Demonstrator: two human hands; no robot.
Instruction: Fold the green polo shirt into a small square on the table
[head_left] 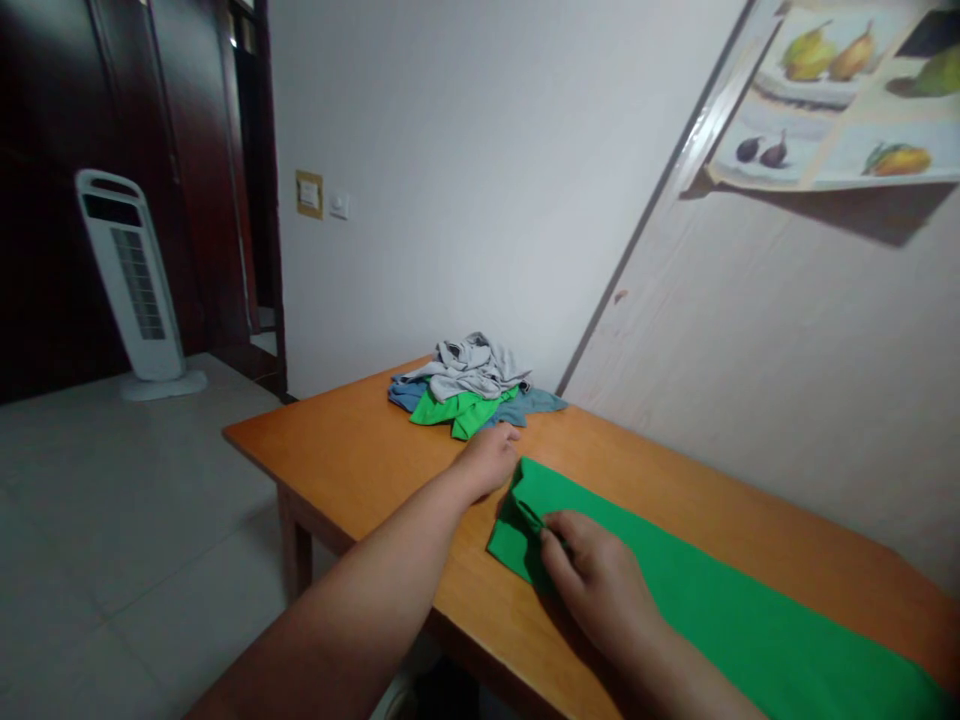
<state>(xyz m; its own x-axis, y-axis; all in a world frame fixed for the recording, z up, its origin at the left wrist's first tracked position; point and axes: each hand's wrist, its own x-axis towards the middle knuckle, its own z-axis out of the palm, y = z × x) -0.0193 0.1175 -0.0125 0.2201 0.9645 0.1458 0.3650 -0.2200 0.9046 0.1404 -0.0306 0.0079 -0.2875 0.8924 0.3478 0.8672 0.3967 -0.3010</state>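
Far left, on the floor: a white tower fan (135,290) stands in front of dark wood doors. Next to the door frame, a wall switch (339,205) on the white wall.

The orange-brown tabletop (360,450) runs from centre-left to the bottom right corner. At its far end lies a pile of clothes (469,385): grey on top, w/ bright green and blue pieces under it, all crumpled.

Our left hand (491,460) lies palm down on the tabletop, just in front of the pile and apart from it. Its fingertips reach the left end of the green cloth (712,600), right at the corner that is turned up. We see only the back of the hand, so we can't tell whether it grips the cloth or just rests against it.

The green cloth itself lies flat as a long strip, approx. from centre to the bottom right corner, along the tabletop and near its front edge. Its left end is bunched into a small raised fold, between our two hands.

Our right hand (592,575) rests on top of the cloth just right of that fold, thumb and fingers closed on the raised bit.

Top right: a fruit picture (840,90) hangs on the pale wall.
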